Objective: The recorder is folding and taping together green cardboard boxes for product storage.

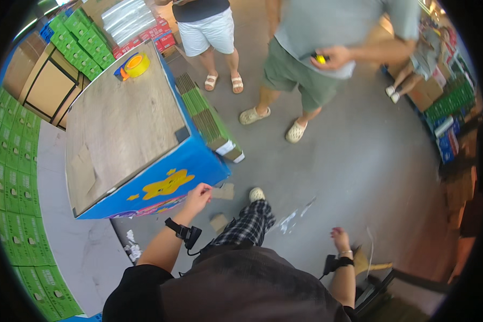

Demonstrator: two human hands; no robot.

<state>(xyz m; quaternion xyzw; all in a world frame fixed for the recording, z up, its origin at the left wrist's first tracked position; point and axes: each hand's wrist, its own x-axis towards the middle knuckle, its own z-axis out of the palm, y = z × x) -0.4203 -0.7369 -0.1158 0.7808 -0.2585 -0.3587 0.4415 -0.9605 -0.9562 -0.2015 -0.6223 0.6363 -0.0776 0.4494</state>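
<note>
We log the left hand (199, 196) just beside the blue-sided, wood-grain-topped table (126, 115), at the yellow star (169, 184) printed on its near panel; its fingers are bent, and we cannot tell whether thumb and fingertips meet; the right hand (340, 239) hangs low over the grey floor (370, 177), well apart from the table, its fingers blurred and their closure unclear to us; the table stands ahead and to the left; on its far end we note a roll of yellow tape (138, 65); flattened green cartons (203, 115) stand by its right side; a scrap of cardboard (224, 191) lies near the left hand, on the floor; beyond, a co-worker's hand (333, 57) grips a small yellow-and-black object.
</note>
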